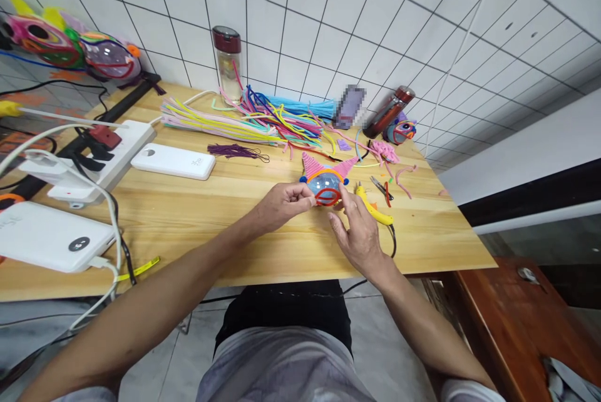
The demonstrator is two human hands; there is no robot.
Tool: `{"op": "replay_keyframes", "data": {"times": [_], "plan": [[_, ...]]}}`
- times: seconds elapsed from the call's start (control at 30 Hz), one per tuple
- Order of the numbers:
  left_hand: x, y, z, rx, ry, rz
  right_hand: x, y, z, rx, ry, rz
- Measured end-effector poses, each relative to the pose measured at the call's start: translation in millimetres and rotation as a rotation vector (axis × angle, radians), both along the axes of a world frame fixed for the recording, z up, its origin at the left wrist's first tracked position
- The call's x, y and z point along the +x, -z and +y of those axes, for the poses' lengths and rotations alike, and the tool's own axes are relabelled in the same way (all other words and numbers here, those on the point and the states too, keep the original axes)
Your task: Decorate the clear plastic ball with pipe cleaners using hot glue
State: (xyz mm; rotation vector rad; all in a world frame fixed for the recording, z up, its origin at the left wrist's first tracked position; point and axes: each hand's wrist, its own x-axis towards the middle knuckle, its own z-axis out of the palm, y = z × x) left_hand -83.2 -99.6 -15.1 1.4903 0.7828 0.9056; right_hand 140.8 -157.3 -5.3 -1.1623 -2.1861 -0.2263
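Observation:
A small craft figure (323, 186) sits on the wooden table in front of me. Its body is clear and rounded, with pink pipe-cleaner ears, an orange band, blue knobs at the sides and a red loop on the front. Fingers of my left hand (287, 203) pinch at its lower left edge, by the red loop. My right hand (360, 230) touches its right side with the index fingertip, thumb held apart. Close to the right hand lie a yellow hot glue gun (374, 206) and a small pair of cutters (379, 186).
Behind the figure lie pipe cleaner bundles (225, 123). A glass bottle (228, 67) and a dark red flask (390, 111) stand near the wall. On the left are a power strip (124, 151), white power banks (173, 161) and cables. Purple tassels (237, 151) lie mid-table.

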Motion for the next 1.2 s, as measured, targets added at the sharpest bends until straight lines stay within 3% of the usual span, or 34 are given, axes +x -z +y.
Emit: {"op": "replay_keyframes", "data": {"times": [0.57, 0.73, 0.93, 1.2], "plan": [[0, -1.2, -2, 0.003, 0.156, 0.07, 5, -15.9, 12, 0.069, -0.216, -0.122], [0, -2.6, -3, 0.025, 0.179, 0.111, 4, -17.1, 8, 0.008, -0.233, -0.126], [0, -3.5, -5, 0.092, 0.172, 0.148, -1, -21.3, 1, -0.177, -0.237, 0.115], [4, 4.9, -7, 0.111, 0.148, 0.122, -4, -13.7, -2, -0.389, -0.088, 0.323]]}}
